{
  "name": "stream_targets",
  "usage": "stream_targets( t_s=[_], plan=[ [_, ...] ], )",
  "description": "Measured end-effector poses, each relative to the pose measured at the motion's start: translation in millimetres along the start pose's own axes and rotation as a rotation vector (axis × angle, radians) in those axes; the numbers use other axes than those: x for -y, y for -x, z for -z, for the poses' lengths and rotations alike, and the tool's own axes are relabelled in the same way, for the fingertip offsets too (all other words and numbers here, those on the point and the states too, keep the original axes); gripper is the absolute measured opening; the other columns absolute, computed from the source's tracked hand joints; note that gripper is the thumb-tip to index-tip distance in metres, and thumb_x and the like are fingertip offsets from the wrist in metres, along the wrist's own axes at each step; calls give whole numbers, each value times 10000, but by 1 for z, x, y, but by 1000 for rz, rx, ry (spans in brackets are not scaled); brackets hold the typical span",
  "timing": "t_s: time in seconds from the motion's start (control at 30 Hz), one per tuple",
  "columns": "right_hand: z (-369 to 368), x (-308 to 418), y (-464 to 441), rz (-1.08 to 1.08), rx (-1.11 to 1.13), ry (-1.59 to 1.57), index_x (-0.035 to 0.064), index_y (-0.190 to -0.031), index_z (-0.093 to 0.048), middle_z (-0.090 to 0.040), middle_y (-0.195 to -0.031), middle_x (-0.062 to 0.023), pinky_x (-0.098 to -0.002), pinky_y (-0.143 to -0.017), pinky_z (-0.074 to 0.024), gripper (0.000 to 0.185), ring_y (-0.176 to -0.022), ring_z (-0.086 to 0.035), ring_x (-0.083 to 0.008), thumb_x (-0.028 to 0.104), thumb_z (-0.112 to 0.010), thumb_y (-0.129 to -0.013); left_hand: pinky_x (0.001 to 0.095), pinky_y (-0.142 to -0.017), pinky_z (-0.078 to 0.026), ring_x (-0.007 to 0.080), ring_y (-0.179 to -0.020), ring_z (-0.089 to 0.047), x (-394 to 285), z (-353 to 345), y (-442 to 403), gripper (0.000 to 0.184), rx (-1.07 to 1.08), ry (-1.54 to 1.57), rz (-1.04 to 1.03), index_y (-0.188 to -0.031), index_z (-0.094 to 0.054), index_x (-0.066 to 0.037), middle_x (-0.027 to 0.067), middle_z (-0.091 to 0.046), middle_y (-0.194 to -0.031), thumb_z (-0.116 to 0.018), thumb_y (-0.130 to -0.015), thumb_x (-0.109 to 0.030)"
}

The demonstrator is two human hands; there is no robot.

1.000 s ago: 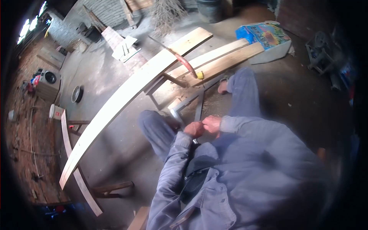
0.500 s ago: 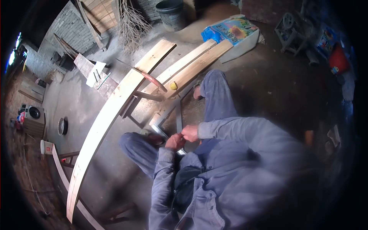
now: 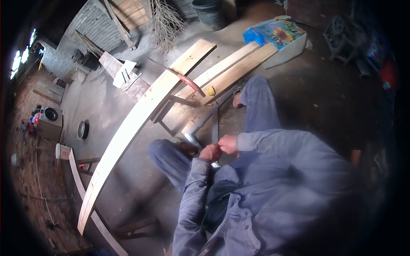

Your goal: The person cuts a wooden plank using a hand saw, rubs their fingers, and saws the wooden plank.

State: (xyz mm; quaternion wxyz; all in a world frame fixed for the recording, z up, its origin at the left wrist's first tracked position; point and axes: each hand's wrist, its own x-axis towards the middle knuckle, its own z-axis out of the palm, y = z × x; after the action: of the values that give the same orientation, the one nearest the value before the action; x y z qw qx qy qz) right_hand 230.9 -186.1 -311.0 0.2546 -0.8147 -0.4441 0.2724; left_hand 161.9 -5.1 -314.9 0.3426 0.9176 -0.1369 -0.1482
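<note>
My left hand (image 3: 210, 152) and my right hand (image 3: 228, 144) meet in front of my lap, fingers closed and touching each other. Anything pinched between them is too small or hidden to make out. Close beneath and beyond the hands are grey bars with a shiny corner (image 3: 192, 138), set between my bent legs. Beyond them a long pale plank (image 3: 124, 128) rests on a wooden support (image 3: 164, 115). A saw with a reddish handle (image 3: 192, 84) lies across this plank. Beside it, a small yellow object (image 3: 211, 91) sits on another board (image 3: 239, 77).
A blue printed sack (image 3: 277, 36) lies at the boards' far end. Farther back are a dark bucket (image 3: 209, 16) and a twig broom (image 3: 166, 25). To the left stand a washing machine (image 3: 50, 121), a round basin (image 3: 83, 129) and a white pail (image 3: 62, 151).
The whole view has shifted, so the scene sits farther right in the picture. My hands stay together in front of my lap, with little other change.
</note>
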Motion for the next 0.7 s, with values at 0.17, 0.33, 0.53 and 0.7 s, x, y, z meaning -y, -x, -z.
stream_targets(
  t_s=[0.17,0.33,0.53,0.7],
  plan=[
    [7,7,5,-12,0,5,-28,-959,-722,-705,-976,-288,-540,-867,-551,280,-976,-694,-464,190,-564,-884,518,-792,-549,448,-943,-685,-1,2,2,299,1,-18,-10,-1032,-667,-9,252,-714,-948,-712,-865,-253],
    [7,7,4,-9,10,12,-28,-959,-718,-706,-975,-286,-540,-862,-551,277,-975,-694,-462,187,-562,-882,526,-783,-549,457,-930,-683,2,-3,0,278,-18,-16,-9,-1025,-666,-13,255,-710,-937,-701,-871,-241],
    [8,5,3,4,21,19,-28,-964,-718,-703,-961,-289,-539,-839,-556,278,-955,-694,-471,186,-562,-878,521,-787,-551,455,-940,-684,-2,0,1,260,-30,16,-23,-1026,-670,-20,253,-712,-941,-693,-871,-228],
    [10,8,5,9,11,-3,-30,-959,-718,-700,-961,-295,-543,-840,-554,282,-957,-691,-476,191,-562,-880,517,-796,-552,451,-949,-686,0,0,1,276,-18,16,-26,-1035,-676,-16,251,-714,-965,-702,-856,-223]
  ],
)
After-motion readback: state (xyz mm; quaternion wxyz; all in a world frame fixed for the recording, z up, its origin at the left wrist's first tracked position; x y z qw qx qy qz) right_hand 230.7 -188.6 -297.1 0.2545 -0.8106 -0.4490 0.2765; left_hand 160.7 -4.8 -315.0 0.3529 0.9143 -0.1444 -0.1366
